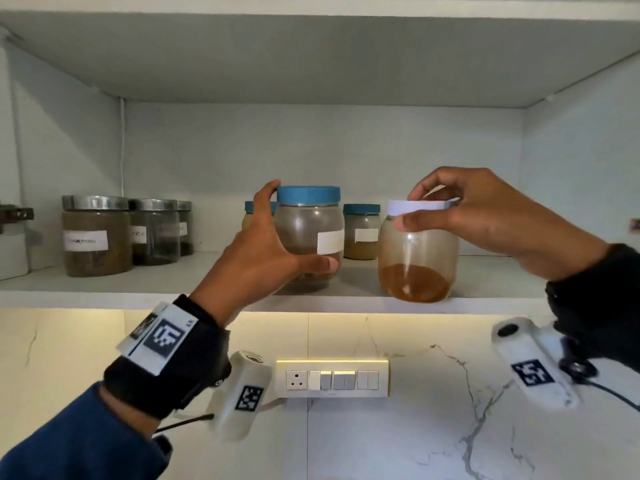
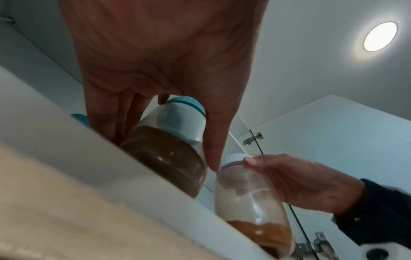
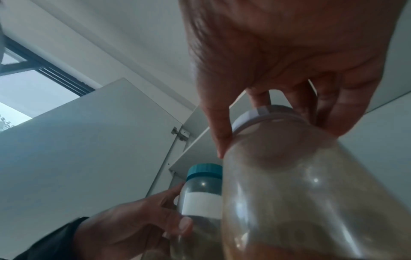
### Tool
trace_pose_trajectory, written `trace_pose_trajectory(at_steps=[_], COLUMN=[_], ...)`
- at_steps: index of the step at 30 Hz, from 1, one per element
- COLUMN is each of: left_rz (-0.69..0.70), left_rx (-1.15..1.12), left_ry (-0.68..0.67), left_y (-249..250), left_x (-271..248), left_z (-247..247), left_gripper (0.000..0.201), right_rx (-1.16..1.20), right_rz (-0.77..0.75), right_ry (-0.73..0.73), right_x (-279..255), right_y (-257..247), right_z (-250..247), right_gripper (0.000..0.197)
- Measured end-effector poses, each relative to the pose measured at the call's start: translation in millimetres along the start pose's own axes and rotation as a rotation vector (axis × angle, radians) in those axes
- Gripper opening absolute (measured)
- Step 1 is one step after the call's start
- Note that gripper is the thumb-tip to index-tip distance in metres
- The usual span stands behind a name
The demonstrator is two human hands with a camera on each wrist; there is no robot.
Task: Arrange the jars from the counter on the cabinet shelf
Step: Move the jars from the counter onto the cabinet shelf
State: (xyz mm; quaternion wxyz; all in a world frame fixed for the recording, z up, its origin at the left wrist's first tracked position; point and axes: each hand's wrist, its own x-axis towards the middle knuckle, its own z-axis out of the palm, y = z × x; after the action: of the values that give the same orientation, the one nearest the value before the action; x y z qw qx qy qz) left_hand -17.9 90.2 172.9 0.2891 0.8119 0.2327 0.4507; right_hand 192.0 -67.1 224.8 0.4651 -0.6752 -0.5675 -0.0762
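The left hand (image 1: pixel 256 251) is wrapping around the blue-lidded jar (image 1: pixel 309 237) at the centre of the head view, fingers curled behind its left side and the thumb lying across the lower front. That jar is standing upright on the cabinet shelf (image 1: pixel 138 282), near the front edge, with a white label on its right side and a dark brown fill at the bottom.

Just to its right, the right hand (image 1: pixel 485 220) is gripping the white-lidded jar (image 1: pixel 417 251) by the lid — fingertips curled over the top, thumb pressing the rim from the front. This jar is sitting at the very front edge of the shelf, holding an orange-brown powder; whether its base is fully resting on the board is hard to tell.

Two smaller blue-lidded jars (image 1: pixel 362 230) are standing behind these, toward the back wall. At the left of the frame, three steel-lidded jars (image 1: pixel 97 233) are lined up in a row.

Below the shelf, at lower centre, a switch panel (image 1: pixel 332 377) is sitting on the marble wall.
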Motion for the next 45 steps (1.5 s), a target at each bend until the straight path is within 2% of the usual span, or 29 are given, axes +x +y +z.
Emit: trace_pose_trajectory(at_steps=[6, 11, 15, 18, 25, 29, 33, 38, 45], left_rz=[-0.039, 0.032, 0.164, 0.179, 0.119, 0.172, 0.165, 0.156, 0.116], left_rx=[0.075, 0.174, 0.357, 0.483, 0.778, 0.914, 1.039, 1.139, 1.108], left_ry=[0.008, 0.058, 0.123, 0.109, -0.034, -0.107, -0.22, -0.324, -0.363], left_y=[-26, -30, -23, -16, 1, 19, 34, 37, 28], left_x=[10, 13, 16, 25, 47, 57, 72, 89, 99], left_z=[14, 11, 8, 7, -6, -10, -12, -11, -14], left_gripper=[0.12, 0.123, 0.104, 0.094, 0.084, 0.065, 0.051, 0.051, 0.064], right_rx=[-0.113, -0.356, -0.433, -0.466, -0.629, -0.678, -0.728, -0.745, -0.71], right_rz=[-0.027, -0.119, -0.16, -0.141, -0.11, -0.074, -0.066, -0.043, -0.01], right_ry=[-0.033, 0.07, 0.11, 0.068, -0.101, -0.185, -0.217, -0.247, -0.279], right_x=[13, 1, -4, 6, 46, 69, 87, 101, 111], right_y=[6, 10, 8, 8, 5, 0, 0, 2, 5], right_z=[7, 7, 16, 15, 16, 22, 34, 41, 43], right_gripper=[0.046, 0.053, 0.04, 0.034, 0.032, 0.037, 0.039, 0.036, 0.035])
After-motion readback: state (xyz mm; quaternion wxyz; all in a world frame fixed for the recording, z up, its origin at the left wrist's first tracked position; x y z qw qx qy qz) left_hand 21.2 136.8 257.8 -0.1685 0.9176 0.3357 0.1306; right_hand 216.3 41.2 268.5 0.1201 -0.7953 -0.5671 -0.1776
